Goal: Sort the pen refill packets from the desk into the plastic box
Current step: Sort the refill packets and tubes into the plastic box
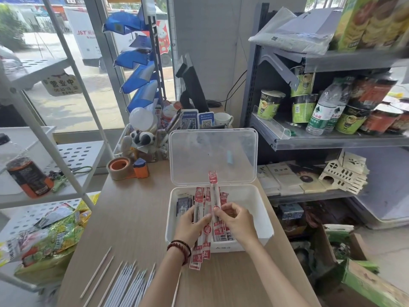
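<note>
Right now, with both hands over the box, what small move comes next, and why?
Probably lower the single packet pinched by the right hand into the plastic box, beside the red packets lying there. It stands apart from the bundle that the left hand grips, and the box is open beneath it.

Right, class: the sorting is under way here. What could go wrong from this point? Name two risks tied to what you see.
1. The left hand holds a bundle of red packets whose lower ends hang out over the plastic box's near wall; a looser grip could let some slide onto the desk.
2. The right hand pinches a single packet near its lower end, so it stands tall and could tip or slip.
</note>
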The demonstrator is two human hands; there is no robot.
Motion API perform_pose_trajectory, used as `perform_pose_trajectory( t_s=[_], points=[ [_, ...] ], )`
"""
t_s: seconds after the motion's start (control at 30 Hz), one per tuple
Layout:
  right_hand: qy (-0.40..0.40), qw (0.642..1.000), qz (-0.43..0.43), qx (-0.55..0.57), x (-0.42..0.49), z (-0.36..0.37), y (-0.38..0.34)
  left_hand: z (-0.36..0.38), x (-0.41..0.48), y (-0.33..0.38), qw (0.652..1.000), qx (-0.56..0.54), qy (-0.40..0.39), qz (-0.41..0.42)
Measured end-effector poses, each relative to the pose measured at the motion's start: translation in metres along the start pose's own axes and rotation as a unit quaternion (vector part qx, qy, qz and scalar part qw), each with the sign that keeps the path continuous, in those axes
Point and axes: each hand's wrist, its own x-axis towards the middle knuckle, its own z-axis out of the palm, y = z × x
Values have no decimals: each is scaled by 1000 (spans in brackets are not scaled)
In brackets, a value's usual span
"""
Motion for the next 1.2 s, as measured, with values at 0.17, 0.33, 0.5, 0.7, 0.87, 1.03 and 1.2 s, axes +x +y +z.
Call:
perform_pose_trajectory(
  t_s=[0.17,0.33,0.5,0.7,0.87,1.03,1.2],
  points=[
    [24,999,25,27,0,-2,0,0,2,-2,1000,10,11,4],
    [28,999,22,10,1,-2,2,0,1,-2,1000,13,17,5],
    [22,999,22,-15,4,-2,5,1,-1,1,1000,-1,16,4],
    [30,998,28,-50,4,0,7,1,-1,0,1000,-1,20,3],
    [21,992,4,-127,6,3,8,1,0,0,1000,2,23,-1],
    [-3,983,7,-186,6,8,7,0,1,-2,1000,11,26,-7],
    [-22,972,8,-232,10,13,14,0,1,-3,999,29,27,7]
  ],
)
